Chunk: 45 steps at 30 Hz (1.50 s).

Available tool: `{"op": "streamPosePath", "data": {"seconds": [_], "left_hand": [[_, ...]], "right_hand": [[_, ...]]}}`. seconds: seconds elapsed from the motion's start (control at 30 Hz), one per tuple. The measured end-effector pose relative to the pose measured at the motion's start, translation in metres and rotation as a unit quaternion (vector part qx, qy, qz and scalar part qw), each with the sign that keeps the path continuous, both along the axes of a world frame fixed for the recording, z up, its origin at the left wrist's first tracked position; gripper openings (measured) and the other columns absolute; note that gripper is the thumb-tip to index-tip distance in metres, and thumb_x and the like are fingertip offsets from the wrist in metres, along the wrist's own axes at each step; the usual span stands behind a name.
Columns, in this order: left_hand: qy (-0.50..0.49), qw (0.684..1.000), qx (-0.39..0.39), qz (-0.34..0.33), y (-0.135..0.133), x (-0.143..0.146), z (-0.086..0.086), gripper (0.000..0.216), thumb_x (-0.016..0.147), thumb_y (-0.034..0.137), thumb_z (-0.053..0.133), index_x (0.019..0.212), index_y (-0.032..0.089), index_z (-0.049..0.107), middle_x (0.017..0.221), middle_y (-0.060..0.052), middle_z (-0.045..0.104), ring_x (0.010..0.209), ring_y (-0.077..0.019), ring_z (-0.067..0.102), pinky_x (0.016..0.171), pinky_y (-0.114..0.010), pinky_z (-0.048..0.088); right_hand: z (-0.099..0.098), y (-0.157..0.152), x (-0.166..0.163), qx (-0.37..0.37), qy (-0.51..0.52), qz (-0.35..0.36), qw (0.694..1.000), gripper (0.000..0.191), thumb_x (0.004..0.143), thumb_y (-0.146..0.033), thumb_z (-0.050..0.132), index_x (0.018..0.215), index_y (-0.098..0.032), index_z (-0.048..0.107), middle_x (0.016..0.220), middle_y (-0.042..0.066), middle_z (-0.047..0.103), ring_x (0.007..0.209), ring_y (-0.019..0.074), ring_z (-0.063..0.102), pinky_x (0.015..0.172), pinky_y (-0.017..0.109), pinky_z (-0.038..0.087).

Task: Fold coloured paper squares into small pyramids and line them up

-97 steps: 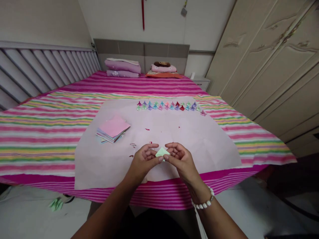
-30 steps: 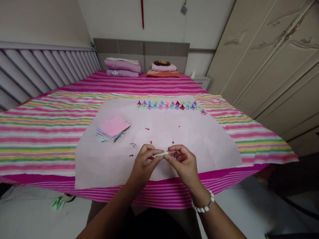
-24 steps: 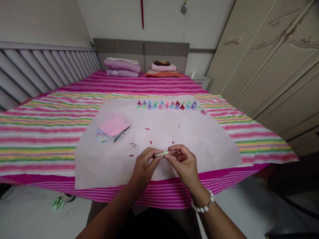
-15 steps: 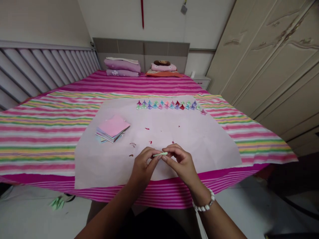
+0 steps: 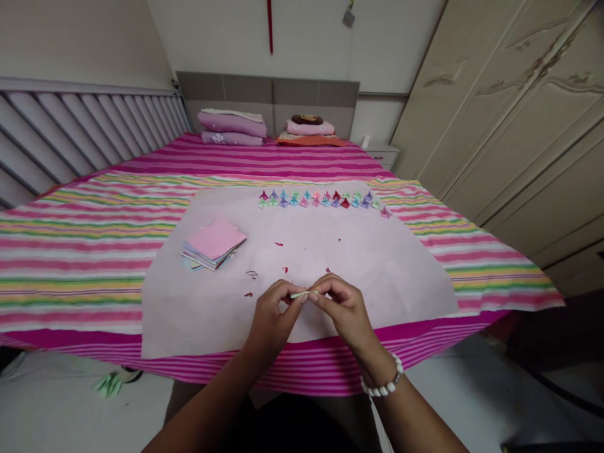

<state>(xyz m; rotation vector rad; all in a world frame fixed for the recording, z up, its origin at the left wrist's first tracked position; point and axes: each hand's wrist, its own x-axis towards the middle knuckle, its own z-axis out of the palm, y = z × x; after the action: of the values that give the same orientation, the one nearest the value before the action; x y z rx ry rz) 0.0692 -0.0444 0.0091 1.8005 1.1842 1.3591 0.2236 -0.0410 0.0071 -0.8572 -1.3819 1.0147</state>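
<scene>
A small pale green folded paper [image 5: 298,295] is pinched between both hands, just above the near part of a large white sheet [image 5: 198,327]. My left hand [image 5: 274,314] grips its left end between thumb and index finger. On the right end, the thumb and fingertips of my right hand [image 5: 343,308] close over the paper and hide part of it. The two thumbs nearly meet. Left of the hands, a stack of coloured square papers [image 5: 214,240] with a pink one on top lies on the sheet.
Two rows of small folded paper pieces [image 5: 314,200] in several colours line the sheet's far edge. Dark red marks [image 5: 279,244] dot the sheet. It lies on a striped bed [image 5: 85,251]; folded bedding [image 5: 233,128] stands at the headboard. Green paper [image 5: 109,384] is on the floor.
My right fingers have shifted slightly along the green paper and now cover more of its right end. My right wrist has moved a little left. The left hand is almost unchanged.
</scene>
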Motion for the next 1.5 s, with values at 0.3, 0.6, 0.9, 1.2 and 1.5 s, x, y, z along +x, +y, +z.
{"op": "streamPosePath", "data": {"seconds": [0.3,0.6,0.9,1.2,1.5], "left_hand": [[-0.061,0.99,-0.111,-0.067,0.007,-0.013,0.005,0.013,0.079,0.03,0.066,0.075,0.019,0.071,0.07,-0.001,0.067,0.07,-0.0144,0.061,0.066,-0.026,0.048],[-0.068,0.981,-0.175,-0.052,0.008,-0.009,0.001,0.023,0.077,0.038,0.064,0.069,0.016,0.066,0.062,0.0,0.063,0.062,-0.0139,0.056,0.06,-0.026,0.044],[-0.114,0.954,-0.274,-0.044,0.015,-0.012,-0.005,0.031,0.069,0.044,0.07,0.058,0.016,0.06,0.053,0.001,0.058,0.053,-0.0112,0.051,0.057,-0.026,0.042],[-0.017,1.0,-0.016,-0.01,0.012,-0.014,-0.011,0.008,0.08,0.026,0.064,0.078,0.019,0.066,0.088,-0.004,0.063,0.086,-0.0169,0.058,0.072,-0.029,0.046],[0.086,0.99,0.088,-0.063,0.015,-0.015,-0.01,0.01,0.085,0.019,0.061,0.09,0.023,0.069,0.084,-0.002,0.058,0.08,-0.0148,0.057,0.072,-0.029,0.047]], "right_hand": [[-0.007,0.004,0.0,-0.075,0.033,0.039,0.996,0.009,0.078,-0.03,0.071,0.081,-0.021,0.069,0.075,0.001,0.066,0.069,0.0149,0.056,0.067,0.029,0.044],[-0.008,0.005,-0.002,-0.101,0.024,-0.003,0.995,0.015,0.072,-0.033,0.074,0.065,-0.02,0.068,0.066,0.0,0.063,0.064,0.0148,0.054,0.064,0.029,0.043],[-0.007,0.008,-0.003,-0.148,-0.005,0.013,0.989,0.031,0.074,-0.042,0.069,0.055,-0.018,0.062,0.054,-0.002,0.056,0.056,0.0129,0.047,0.059,0.028,0.037],[-0.015,0.014,-0.007,-0.249,0.104,-0.04,0.962,0.026,0.064,-0.036,0.068,0.048,-0.02,0.055,0.045,-0.002,0.053,0.045,0.0107,0.041,0.051,0.026,0.032],[-0.015,0.016,-0.01,-0.251,0.096,-0.037,0.962,0.027,0.064,-0.037,0.068,0.048,-0.02,0.055,0.044,-0.002,0.051,0.044,0.0104,0.04,0.048,0.026,0.032]]}}
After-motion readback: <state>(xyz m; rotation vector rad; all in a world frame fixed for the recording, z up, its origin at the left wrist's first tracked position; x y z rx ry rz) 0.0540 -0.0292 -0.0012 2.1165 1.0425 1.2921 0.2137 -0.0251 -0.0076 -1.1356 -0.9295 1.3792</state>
